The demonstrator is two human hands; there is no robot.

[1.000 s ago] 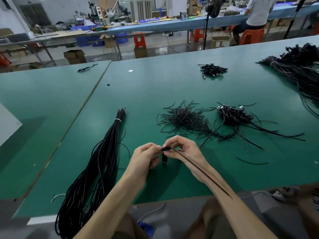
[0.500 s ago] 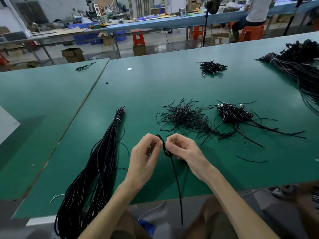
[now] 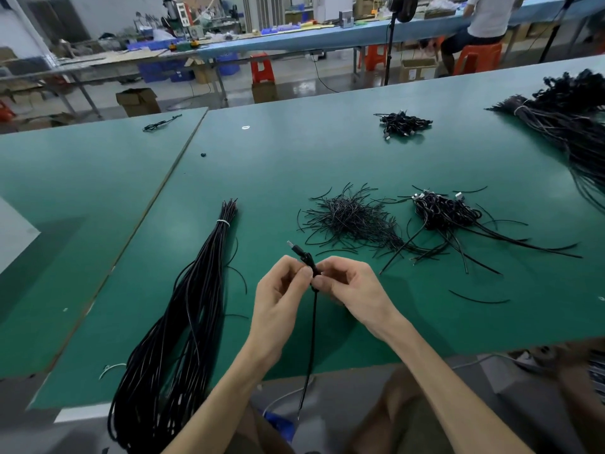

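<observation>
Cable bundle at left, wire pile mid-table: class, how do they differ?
The cable bundle has long strands; the wire pile has short pieces. The bundle is tied with a white band; the pile lies loose and tangled. Both are black, on the green table.

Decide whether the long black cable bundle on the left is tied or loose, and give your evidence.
Tied: a white band wraps the cable bundle near its far end.

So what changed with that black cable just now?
The cable swung off the right forearm and now hangs straight down between the arms; its plug, which dangled below the fingers, now sticks up above them. Left hand and right hand kept pinching it. The long bundle and loose wire pile stayed put.
</observation>
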